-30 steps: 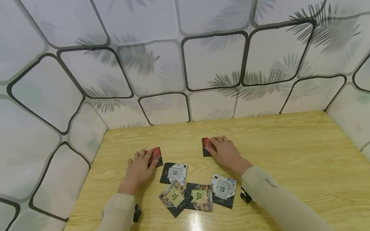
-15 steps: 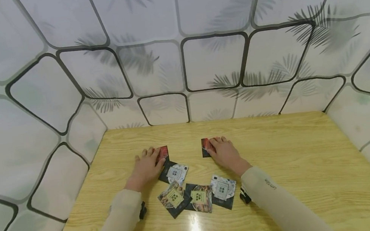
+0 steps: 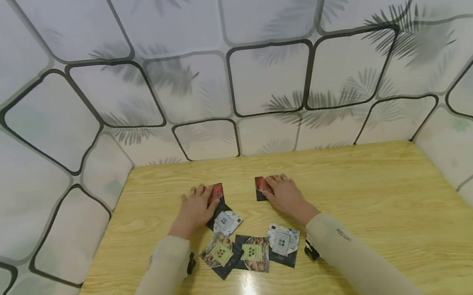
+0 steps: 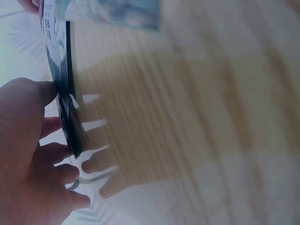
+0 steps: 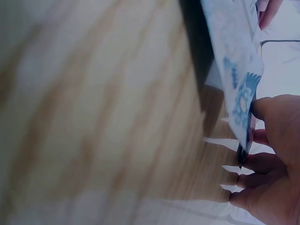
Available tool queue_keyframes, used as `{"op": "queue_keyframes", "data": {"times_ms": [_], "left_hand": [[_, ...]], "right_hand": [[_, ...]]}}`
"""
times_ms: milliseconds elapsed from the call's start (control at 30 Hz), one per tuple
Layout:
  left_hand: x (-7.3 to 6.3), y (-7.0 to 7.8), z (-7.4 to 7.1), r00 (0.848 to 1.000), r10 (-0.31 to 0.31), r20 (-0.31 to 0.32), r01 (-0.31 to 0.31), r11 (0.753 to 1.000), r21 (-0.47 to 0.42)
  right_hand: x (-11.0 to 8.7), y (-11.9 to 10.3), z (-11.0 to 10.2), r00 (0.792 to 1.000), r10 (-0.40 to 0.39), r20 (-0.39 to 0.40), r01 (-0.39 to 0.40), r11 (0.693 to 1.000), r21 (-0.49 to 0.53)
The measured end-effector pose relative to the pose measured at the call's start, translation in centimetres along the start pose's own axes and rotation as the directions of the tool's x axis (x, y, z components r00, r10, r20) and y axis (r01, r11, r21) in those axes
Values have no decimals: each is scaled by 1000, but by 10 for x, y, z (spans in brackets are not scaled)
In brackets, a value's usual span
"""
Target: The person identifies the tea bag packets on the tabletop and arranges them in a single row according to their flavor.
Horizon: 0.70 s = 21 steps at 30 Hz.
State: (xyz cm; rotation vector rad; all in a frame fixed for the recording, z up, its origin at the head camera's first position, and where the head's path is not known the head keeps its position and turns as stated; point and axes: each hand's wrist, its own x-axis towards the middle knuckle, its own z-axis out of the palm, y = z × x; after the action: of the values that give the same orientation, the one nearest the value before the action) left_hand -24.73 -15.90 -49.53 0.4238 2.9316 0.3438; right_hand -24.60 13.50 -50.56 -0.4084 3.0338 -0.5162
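Note:
My left hand [image 3: 195,209] rests on a flat red-and-black packet [image 3: 217,191], its thumb along the near side. In the left wrist view the thumb touches a dark packet edge [image 4: 69,126], and the fingers lie extended. The packet's lower end meets or overlaps a black packet with a blue-and-white print [image 3: 225,222]. My right hand [image 3: 286,195] lies over another red-and-black packet [image 3: 260,188], covering its right part. In the right wrist view a blue-and-white packet [image 5: 239,75] stands in front and partly hides the right hand's packet.
Nearer the body lie two black packets with yellow labels, the left one [image 3: 221,255] overlapping the middle one [image 3: 253,252]. To their right is a blue-and-white packet [image 3: 282,242]. All lie on a wood-grain table [image 3: 355,192], with a patterned curtain [image 3: 272,80] behind.
My left hand has slid its red-and-black packet to the right, up against the blue-and-white one. The right hand has stayed on its packet.

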Motion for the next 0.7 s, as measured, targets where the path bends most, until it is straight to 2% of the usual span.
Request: {"op": "queue_keyframes", "data": {"times_ms": [700], "left_hand": [[16, 35, 3, 999, 29, 23, -30, 998, 49]], "right_hand": [[3, 2, 3, 1000, 4, 8, -4, 1000, 1]]}}
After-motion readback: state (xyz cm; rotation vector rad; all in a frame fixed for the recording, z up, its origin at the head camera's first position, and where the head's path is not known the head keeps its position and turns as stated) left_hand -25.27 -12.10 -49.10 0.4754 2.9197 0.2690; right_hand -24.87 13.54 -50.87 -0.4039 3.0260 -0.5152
